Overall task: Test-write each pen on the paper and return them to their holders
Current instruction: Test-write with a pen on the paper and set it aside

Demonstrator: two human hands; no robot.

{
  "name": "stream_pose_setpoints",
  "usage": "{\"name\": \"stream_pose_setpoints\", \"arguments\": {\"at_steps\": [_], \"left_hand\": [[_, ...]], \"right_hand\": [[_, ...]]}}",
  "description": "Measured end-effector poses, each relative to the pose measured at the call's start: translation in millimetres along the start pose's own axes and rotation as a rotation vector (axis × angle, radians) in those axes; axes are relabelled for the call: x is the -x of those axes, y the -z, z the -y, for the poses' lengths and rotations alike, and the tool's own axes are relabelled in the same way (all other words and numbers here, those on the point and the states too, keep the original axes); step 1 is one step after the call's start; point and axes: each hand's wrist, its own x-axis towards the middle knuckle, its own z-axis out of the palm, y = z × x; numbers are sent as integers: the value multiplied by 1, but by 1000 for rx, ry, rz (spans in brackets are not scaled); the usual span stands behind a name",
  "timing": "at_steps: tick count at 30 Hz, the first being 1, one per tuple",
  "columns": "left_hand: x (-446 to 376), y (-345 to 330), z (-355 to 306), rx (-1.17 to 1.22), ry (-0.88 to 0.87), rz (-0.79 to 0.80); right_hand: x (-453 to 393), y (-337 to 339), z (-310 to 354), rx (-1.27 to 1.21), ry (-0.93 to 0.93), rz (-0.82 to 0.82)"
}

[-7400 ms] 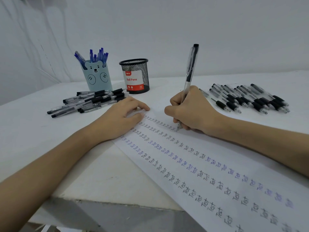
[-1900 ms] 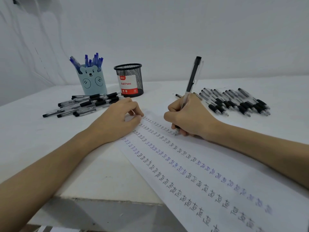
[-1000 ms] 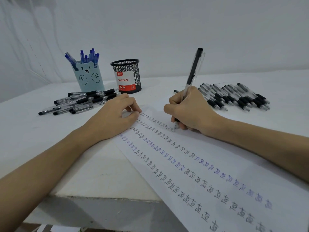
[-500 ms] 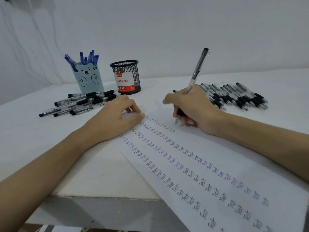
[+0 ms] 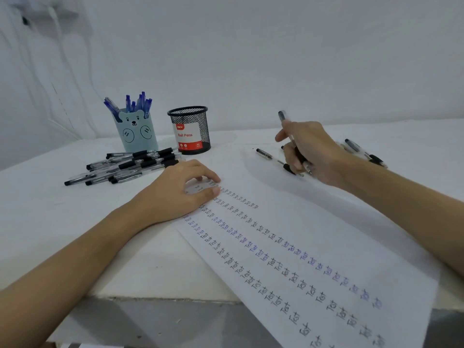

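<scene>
Your right hand (image 5: 307, 151) grips a black pen (image 5: 293, 144) above the paper; your left hand (image 5: 187, 190) lies on the sheet.

Your right fingers curl round the pen, its cap end up and its tip lifted clear of the paper (image 5: 313, 222), close to a loose pen (image 5: 275, 160) lying on the sheet. Your left fingers are loosely bent, tips pressing the top corner of the written rows, gripping nothing. Judging by the lifted tip, this pen's test looks finished: carry it upright to the black mesh holder (image 5: 190, 130), not the blue bear holder (image 5: 135, 133) with blue pens. Keep the left hand pinning the sheet on the desk (image 5: 37, 209), clear of the pile of black pens (image 5: 128, 165).
</scene>
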Motion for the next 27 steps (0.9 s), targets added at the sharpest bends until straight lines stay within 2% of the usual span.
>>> {"name": "stream_pose_setpoints", "arguments": {"at_steps": [10,12,16,18,21,27], "left_hand": [[0,-1,0,11,16,6],[0,-1,1,11,18,10],[-1,3,1,29,25,31],[-1,4,2,25,34,42],[-1,4,4,14,43,52],[-1,12,12,-30,94,96]], "right_hand": [[-1,-1,-8,-62,-14,-4],[-8,-1,-12,115,85,-57],[-23,-3,-25,908,386,-87],[-26,-5,-31,1120,426,-64],[-27,0,-34,1188,434,-97],[-28,18,-34,1142,339,-179]]}}
